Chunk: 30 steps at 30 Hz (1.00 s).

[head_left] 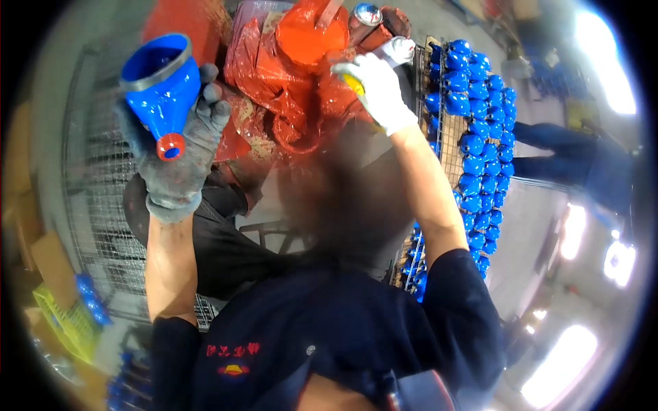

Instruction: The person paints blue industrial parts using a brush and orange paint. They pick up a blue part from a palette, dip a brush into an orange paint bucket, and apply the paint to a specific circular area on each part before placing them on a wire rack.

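My left hand (179, 164), in a dirty grey glove, holds up a glossy blue funnel-shaped part (159, 92). The part's wide open mouth with a bare grey rim points upward, and its narrow end carries a red ring. In a white glove, my right hand (375, 89) is closed on a yellow thing (354, 84), mostly hidden by the fingers, so its kind cannot be told. That hand is just right of a round container of red-orange paint (312, 38), in which a flat stick (330, 12) stands.
Red-smeared plastic sheeting (257, 68) surrounds the paint container. Cans (366, 15) stand behind it. At right, a wire rack (449, 147) bears many glossy blue parts (471, 144). Wire mesh (103, 178) stands at left, near a yellow-green crate (65, 322). Another person (582, 161) is at far right.
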{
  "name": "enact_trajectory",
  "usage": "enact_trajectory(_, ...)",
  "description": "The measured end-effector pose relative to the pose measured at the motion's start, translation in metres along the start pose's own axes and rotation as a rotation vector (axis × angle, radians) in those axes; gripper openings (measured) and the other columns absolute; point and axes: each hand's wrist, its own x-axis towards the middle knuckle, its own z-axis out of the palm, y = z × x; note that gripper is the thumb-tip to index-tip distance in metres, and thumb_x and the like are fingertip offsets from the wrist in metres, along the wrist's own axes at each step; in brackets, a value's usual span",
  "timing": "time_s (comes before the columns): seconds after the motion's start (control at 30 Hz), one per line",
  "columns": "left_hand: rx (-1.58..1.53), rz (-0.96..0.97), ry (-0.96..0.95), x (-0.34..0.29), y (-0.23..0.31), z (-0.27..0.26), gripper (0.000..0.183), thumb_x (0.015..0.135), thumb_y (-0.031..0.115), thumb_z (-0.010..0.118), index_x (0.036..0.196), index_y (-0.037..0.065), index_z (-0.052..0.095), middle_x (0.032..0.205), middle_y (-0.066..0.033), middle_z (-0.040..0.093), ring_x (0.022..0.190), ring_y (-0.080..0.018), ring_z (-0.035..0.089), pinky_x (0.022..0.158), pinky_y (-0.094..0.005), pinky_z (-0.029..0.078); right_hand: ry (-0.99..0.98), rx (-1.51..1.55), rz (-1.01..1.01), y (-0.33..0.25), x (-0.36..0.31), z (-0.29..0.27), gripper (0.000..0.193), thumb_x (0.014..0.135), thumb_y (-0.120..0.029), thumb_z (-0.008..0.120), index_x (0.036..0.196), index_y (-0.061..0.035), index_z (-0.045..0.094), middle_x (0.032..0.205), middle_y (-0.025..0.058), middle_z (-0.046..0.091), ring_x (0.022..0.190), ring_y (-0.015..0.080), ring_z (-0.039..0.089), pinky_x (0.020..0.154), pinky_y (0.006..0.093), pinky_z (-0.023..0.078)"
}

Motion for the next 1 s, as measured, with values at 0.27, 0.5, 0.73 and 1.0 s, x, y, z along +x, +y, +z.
enact_trajectory(0.27,0.543,0.063,0.297,-0.001,-0.021,0.008,0.076,0.098,0.054,0.06,0.149,0.001,0.038,0.135,-0.0202,0.058,0.115,-0.0301,0.065,0.103,-0.0459,0.052,0.456,0.468,0.32,-0.034,-0.04,-0.003,0.027,0.084,-0.002,0.075,0.109,-0.0121,0.073,0.095,0.0065,0.065,0.087,0.023,0.063,0.08,0.0341,0.051)
enact_trajectory(0.5,1.431,0.337,0.118,-0.016,-0.054,0.002,0.098,0.067,0.017,0.096,0.145,0.011,0.036,0.131,-0.0091,0.054,0.116,-0.0242,0.06,0.098,-0.0387,0.054,0.875,0.86,0.519,-0.08,-0.045,-0.082,0.024,0.087,0.01,0.069,0.109,-0.0002,0.071,0.1,0.007,0.067,0.094,0.014,0.065,0.082,0.0253,0.05)
enact_trajectory(0.73,2.083,0.658,-0.359,-0.039,-0.08,0.041,0.093,0.06,0.015,0.096,0.137,0.006,0.043,0.132,-0.0179,0.051,0.115,-0.0357,0.059,0.096,-0.0439,0.054,0.447,1.092,0.589,-0.103,-0.044,-0.184,0.019,0.097,-0.017,0.068,0.108,-0.002,0.069,0.089,0.0044,0.071,0.073,0.0088,0.063,0.068,0.0244,0.05)
enact_trajectory(1.0,2.079,0.612,-0.789,-0.053,-0.091,0.058,0.073,0.062,0.011,0.087,0.128,0.005,0.056,0.128,-0.0213,0.057,0.111,-0.0418,0.061,0.092,-0.0489,0.057,0.08,0.925,0.657,-0.102,-0.046,-0.221,0.021,0.097,-0.022,0.066,0.102,-0.0015,0.063,0.082,0.0085,0.066,0.077,0.0157,0.062,0.073,0.0313,0.049)
